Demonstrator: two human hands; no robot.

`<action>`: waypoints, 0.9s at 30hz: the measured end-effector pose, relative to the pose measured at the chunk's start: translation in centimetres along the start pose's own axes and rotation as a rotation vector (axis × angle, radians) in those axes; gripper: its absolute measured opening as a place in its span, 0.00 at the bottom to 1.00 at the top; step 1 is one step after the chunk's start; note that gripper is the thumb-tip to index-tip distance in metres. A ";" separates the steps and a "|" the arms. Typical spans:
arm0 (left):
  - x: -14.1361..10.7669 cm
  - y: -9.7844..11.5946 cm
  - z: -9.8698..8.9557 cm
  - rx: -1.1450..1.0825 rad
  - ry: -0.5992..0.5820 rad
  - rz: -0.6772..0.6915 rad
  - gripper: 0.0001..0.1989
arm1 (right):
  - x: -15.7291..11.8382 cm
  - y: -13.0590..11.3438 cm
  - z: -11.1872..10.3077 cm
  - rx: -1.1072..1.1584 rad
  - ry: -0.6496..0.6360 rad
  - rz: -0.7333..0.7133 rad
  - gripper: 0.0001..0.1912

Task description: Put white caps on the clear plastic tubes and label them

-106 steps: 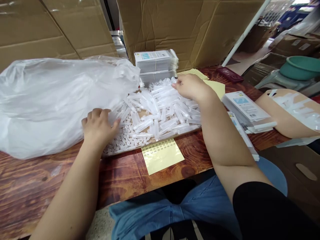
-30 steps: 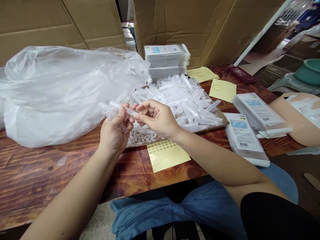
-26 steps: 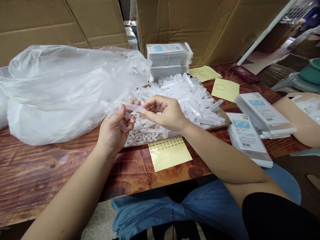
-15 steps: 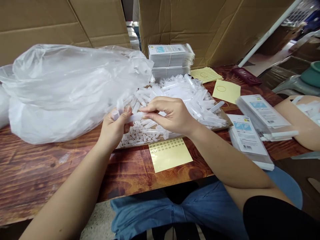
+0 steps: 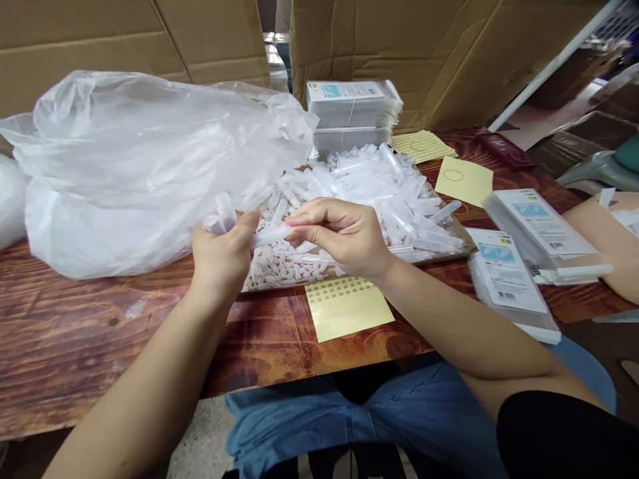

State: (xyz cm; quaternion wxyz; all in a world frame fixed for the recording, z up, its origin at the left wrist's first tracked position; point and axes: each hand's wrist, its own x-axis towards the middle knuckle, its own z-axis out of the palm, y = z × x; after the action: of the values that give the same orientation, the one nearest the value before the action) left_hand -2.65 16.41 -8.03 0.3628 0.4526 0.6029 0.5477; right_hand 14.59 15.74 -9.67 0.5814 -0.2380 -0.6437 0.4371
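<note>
From afar, I hold a plastic tube (image 5: 270, 235) over a cardboard tray (image 5: 468, 243), its long axis running sideways from the curled left hand (image 5: 222, 256) to the right hand (image 5: 344, 233), whose pinched thumb and forefinger, the nearer pair, grip its right end. Whether a cap sits in that pinch, I cannot tell. Extra tubes (image 5: 225, 209) jut from the left fist. Below the fingers, the tray carries small white pieces (image 5: 287, 267); beyond, a tube heap (image 5: 369, 176). Leftward bulges a plastic bag (image 5: 144, 159), contents unclear.

a translucent tube (image 5: 270, 236), nearly level, joins left hand (image 5: 223, 256) and right hand (image 5: 347, 234).
</note>
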 end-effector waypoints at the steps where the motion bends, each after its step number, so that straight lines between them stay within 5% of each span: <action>1: -0.2 0.1 0.0 -0.024 -0.009 -0.016 0.15 | -0.1 -0.2 0.3 -0.018 0.011 -0.043 0.04; 8: -0.6 -0.2 -0.4 0.019 0.049 0.099 0.15 | -0.5 -1.0 1.1 -0.171 0.025 -0.191 0.04; 14: 1.3 0.0 -0.7 -0.025 0.123 0.144 0.14 | 2.3 -0.4 -1.7 -0.293 -0.199 0.144 0.12; 18: 3.1 0.4 -1.2 -0.115 0.286 0.079 0.12 | 6.3 0.6 -3.4 -0.793 -0.173 0.168 0.09; 24: 5.0 -0.3 -2.4 -0.095 0.378 0.214 0.13 | 10.0 1.8 -1.9 -1.571 -0.682 0.232 0.15; 27: 5.2 -0.6 -2.7 -0.106 0.365 0.243 0.13 | 10.0 2.4 -1.1 -1.665 -0.736 0.229 0.15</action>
State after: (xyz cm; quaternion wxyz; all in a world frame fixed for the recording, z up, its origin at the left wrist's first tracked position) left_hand -6.91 20.42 -7.97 0.2021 0.3957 0.5700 0.6911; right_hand 13.00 25.45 -6.34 -0.0665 -0.4883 -0.8677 -0.0647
